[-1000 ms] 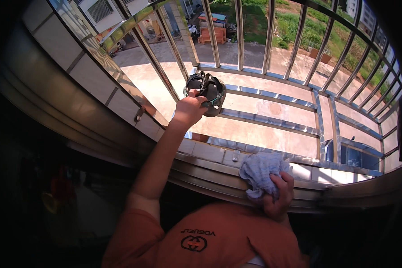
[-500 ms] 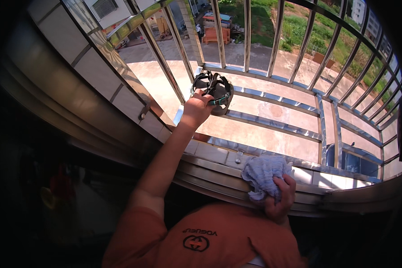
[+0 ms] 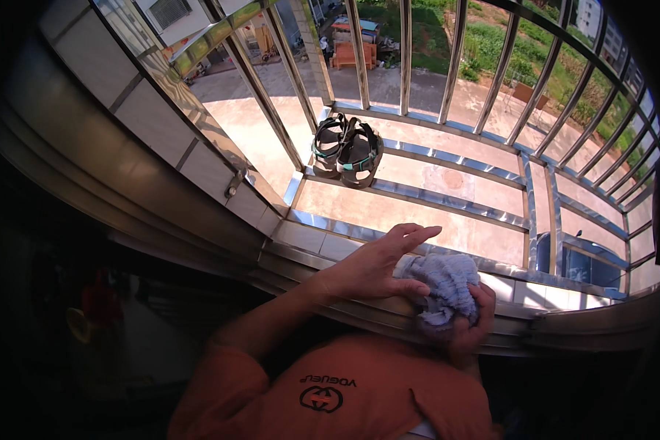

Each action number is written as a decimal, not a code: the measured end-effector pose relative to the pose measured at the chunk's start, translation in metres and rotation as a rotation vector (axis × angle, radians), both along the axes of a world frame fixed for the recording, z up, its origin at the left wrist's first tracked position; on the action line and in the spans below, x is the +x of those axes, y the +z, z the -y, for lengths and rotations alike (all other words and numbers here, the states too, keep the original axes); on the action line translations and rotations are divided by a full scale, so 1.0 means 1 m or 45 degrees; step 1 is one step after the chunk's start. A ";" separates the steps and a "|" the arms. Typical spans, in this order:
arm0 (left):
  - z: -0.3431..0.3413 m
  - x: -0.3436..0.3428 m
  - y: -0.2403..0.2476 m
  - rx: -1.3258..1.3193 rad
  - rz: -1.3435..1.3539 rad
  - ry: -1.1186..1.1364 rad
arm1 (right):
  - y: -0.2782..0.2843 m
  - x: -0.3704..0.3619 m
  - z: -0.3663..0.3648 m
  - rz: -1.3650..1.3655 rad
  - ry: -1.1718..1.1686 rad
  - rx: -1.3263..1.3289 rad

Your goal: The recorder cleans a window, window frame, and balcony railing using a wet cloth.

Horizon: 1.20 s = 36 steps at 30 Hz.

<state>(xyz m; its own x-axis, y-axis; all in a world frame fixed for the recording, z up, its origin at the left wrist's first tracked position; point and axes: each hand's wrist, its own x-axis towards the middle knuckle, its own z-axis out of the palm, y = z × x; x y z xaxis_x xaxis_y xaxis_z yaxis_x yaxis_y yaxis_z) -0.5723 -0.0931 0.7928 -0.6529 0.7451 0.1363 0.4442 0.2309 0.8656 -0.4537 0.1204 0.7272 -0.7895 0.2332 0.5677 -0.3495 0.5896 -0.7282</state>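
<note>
A crumpled pale blue-grey cloth (image 3: 447,282) is bunched over the window sill, gripped from its right side by my right hand (image 3: 475,323). My left hand (image 3: 381,265) is at the cloth's left edge, fingers stretched out and thumb apart from them. The thumb tip lies close against the cloth; whether it touches is hard to tell. Beyond, in the far left corner of the metal cage, a pair of dark strappy sandals (image 3: 347,152) with teal trim rests on the flat bars, with no hand on it.
Shiny metal bars (image 3: 455,155) form the cage floor, with gaps showing the ground far below. Upright bars (image 3: 405,59) fence the far side. A tiled sill (image 3: 301,236) and metal window track (image 3: 345,290) run in front of me. A small latch (image 3: 235,183) sits on the left frame.
My left hand has let go of the sandals and come back toward me and right, to beside the cloth. The right hand still holds the cloth, and the sandals stay in the corner.
</note>
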 end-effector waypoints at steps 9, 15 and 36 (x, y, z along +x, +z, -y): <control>-0.081 0.007 -0.040 0.500 0.446 0.164 | 0.058 -0.031 -0.008 0.322 0.436 -1.064; -0.145 -0.137 -0.042 0.682 0.006 0.523 | 0.030 0.007 -0.040 0.221 -0.049 0.095; -0.296 -0.198 -0.080 -0.164 -0.632 0.229 | -0.005 0.032 -0.058 0.220 -0.303 0.570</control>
